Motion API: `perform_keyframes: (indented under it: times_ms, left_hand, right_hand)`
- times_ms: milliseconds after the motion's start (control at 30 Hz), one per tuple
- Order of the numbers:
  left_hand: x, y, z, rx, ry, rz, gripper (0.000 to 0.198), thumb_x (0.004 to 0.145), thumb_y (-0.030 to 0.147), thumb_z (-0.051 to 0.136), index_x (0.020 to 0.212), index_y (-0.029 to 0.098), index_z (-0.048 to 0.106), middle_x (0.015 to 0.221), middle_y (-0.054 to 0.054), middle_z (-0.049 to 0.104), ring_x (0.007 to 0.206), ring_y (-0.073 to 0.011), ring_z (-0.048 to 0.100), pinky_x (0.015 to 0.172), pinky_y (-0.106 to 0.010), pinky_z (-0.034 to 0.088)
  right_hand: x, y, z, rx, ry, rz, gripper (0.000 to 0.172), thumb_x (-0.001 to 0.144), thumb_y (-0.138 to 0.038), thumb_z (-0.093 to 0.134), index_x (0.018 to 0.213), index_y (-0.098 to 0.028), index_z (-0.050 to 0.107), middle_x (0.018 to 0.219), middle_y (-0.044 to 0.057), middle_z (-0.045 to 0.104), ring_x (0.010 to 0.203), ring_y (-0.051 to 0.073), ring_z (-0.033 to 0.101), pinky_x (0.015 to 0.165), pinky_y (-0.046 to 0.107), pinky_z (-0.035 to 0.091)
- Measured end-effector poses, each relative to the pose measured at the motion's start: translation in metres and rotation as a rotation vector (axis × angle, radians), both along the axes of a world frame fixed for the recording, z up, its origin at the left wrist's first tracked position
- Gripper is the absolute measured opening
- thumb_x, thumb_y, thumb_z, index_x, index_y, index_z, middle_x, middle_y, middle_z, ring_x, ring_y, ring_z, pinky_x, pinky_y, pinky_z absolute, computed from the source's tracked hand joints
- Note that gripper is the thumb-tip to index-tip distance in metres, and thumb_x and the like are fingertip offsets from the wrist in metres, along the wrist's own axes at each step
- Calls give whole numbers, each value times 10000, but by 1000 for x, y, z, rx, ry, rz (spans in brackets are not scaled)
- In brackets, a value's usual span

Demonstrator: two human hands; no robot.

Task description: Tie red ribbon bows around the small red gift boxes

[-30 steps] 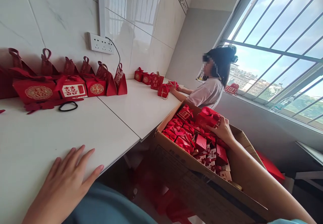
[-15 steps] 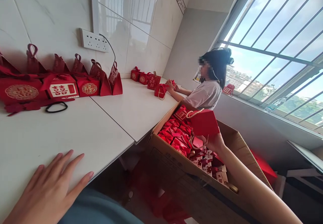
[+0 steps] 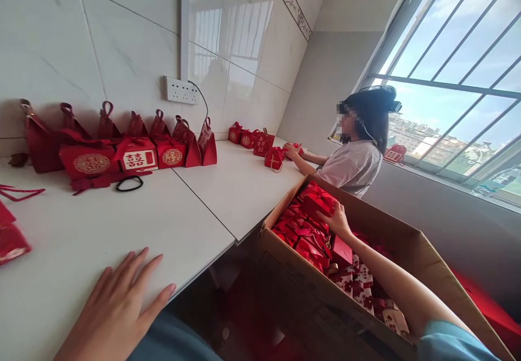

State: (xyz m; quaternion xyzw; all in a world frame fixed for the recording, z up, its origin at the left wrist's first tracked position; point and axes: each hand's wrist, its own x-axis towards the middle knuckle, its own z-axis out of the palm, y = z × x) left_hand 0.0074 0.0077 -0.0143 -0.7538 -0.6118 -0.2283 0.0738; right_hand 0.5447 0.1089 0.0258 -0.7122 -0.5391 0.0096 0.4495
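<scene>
My left hand point(image 3: 118, 309) lies flat and open on the white table point(image 3: 122, 230) near its front edge, fingers spread. My right arm reaches into a large cardboard box point(image 3: 325, 312) full of red gift boxes point(image 3: 301, 230). My right hand point(image 3: 337, 221) rests on the pile at the box's far end, fingers touching a red gift box point(image 3: 319, 203); a firm hold on it cannot be made out.
A row of red gift bags and boxes point(image 3: 134, 152) stands along the tiled wall, with a black hair tie point(image 3: 129, 183) in front. Another person point(image 3: 354, 149) sits at the table's far end handling red boxes point(image 3: 277, 157). A barred window point(image 3: 456, 78) fills the right.
Half a second ago my right hand held a red bag lifted above the box; now the hand is down on the pile. The view has shifted right and my left hand has stayed flat.
</scene>
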Motion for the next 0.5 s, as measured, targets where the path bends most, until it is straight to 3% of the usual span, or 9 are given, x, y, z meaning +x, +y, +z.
perform_keyframes:
  times_ms: [167,300,500]
  left_hand:
    - [5,-6,10,3,21,26,582,802,568,387,1178,180,604,1302,-119,553,1227,-327,480,1009,-525,376]
    - [8,-10,14,23,41,42,557,818,545,389,1175,179,609,1296,-118,563,1219,-316,496,999,-523,399]
    - [10,-9,9,81,64,44,553,822,545,403,1154,162,623,1280,-136,575,1184,-328,530,966,-535,439]
  right_hand:
    - [-4,32,-17,-100,28,-28,667,522,-469,680,1098,-185,499,1103,127,563,1078,328,519,946,469,387]
    - [-6,51,-26,-190,68,-12,660,538,-446,666,1118,-184,493,951,80,650,914,303,619,832,445,465]
    - [-14,53,-28,-173,74,-99,713,602,-381,657,1239,-158,426,983,137,662,904,333,647,772,445,503]
